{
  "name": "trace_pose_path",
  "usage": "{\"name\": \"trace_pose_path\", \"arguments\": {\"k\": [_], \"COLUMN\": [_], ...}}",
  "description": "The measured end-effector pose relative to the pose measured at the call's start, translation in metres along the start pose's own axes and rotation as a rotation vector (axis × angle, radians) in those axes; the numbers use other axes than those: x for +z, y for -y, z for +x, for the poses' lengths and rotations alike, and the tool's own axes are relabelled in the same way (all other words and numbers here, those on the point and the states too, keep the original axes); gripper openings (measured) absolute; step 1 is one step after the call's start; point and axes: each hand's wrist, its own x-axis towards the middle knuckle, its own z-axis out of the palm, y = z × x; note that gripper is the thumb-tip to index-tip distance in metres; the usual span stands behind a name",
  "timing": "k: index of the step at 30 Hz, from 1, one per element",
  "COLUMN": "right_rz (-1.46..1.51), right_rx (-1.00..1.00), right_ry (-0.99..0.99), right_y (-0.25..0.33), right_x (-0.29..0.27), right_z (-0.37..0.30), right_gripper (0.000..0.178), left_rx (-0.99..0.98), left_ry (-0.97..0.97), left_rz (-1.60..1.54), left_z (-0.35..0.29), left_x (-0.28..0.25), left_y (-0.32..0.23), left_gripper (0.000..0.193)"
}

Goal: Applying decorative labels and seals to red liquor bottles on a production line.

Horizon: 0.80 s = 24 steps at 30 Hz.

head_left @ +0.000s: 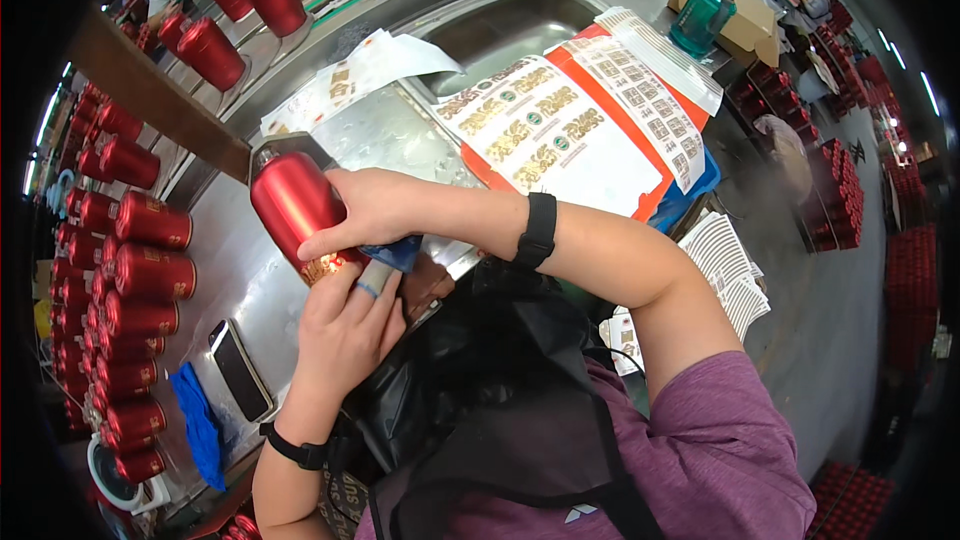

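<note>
A shiny red metal bottle (290,202) lies tilted in front of me, its neck pointing up and left toward a wooden post. My right hand (375,208) is wrapped over the bottle's side, its thumb across the lower part. Near the bottle's base is a patch of gold decoration (322,267). My left hand (345,325) is closed against that lower end, fingers bent and together. Between its fingers shows a pale grey piece (376,278) with a blue band; I cannot tell if it is a tool or a finger covering. Dark blue material (394,253) sticks out beside it.
Several red canisters (150,270) stand along the left. A phone (240,370) and blue cloth (197,420) lie near my left arm. Right of the sink (500,40) are gold-print decal sheets (540,130), an orange folder (650,202) and a teal bottle (705,15). A wooden post (160,90) rises left.
</note>
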Motion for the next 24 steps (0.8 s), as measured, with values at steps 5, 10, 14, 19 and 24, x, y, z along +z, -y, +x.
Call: {"name": "trace_pose_path", "arguments": {"k": [5,10,14,19,24], "right_rz": [0.047,0.161,0.267,0.184,0.467], "right_rx": [0.064,0.225,0.492,0.763,0.785], "right_ry": [-0.181,-0.431,-1.024,-1.335,-1.266], "right_y": [-0.019,-0.082,-0.136,-0.214,-0.230], "right_x": [-0.051,-0.154,-0.198,-0.190,-0.170], "right_z": [-0.053,-0.173,-0.283,-0.359,-0.362], "right_gripper": [0.084,0.034,0.029,0.028,0.040], "left_rx": [-0.119,-0.433,-0.455,-0.364,-0.456], "left_ry": [0.054,-0.110,-0.128,-0.038,-0.083], "left_rz": [-0.041,-0.014,-0.086,0.025,0.042], "left_z": [0.010,-0.016,-0.024,-0.014,-0.008], "left_x": [0.007,0.002,0.018,0.027,0.026], "left_y": [0.002,-0.005,-0.006,-0.004,-0.011], "left_gripper": [0.040,0.053,0.060,0.057,0.065]}}
